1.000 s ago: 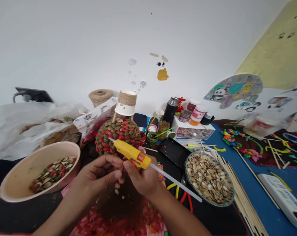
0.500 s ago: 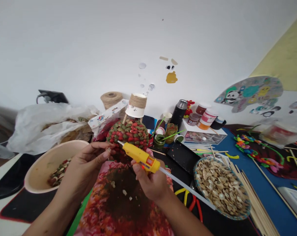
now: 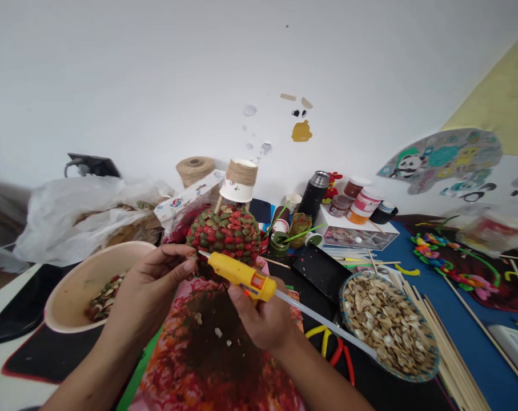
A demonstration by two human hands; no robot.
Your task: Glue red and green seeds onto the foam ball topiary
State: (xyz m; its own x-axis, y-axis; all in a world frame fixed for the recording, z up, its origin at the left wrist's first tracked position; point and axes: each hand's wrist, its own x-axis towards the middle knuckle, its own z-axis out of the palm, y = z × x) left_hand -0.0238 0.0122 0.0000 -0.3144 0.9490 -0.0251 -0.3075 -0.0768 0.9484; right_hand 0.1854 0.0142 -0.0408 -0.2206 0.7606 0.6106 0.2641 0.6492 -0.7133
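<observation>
My left hand (image 3: pixel 153 285) is closed in a pinch on a small brownish shell (image 3: pixel 193 258), mostly covered by the fingertips. My right hand (image 3: pixel 267 317) grips a yellow glue gun (image 3: pixel 233 271), a long clear glue stick (image 3: pixel 327 325) running out of its back. The gun's nozzle points left and lies close to the pinched shell; whether they touch I cannot tell. Just behind stands a rounded form (image 3: pixel 224 231) covered in red and green shells, under a white paper cup (image 3: pixel 237 191) wrapped with twine. Below the hands lies a paint-stained red and pink sheet (image 3: pixel 168 377) with several small pale bits.
At left is a cream bowl (image 3: pixel 65 297) holding coloured shells. A woven bowl (image 3: pixel 434 365) of pale shells stands right, beside wooden sticks (image 3: pixel 447 348) and red and yellow handles (image 3: pixel 348 362). Paint jars (image 3: pixel 364 205), a black flask (image 3: pixel 313 197) and a twine spool (image 3: pixel 194 169) are behind.
The glue gun has shifted slightly left and down, bringing its nozzle nearer the left fingertips. The left hand keeps its pinch. The whole view has moved a little.
</observation>
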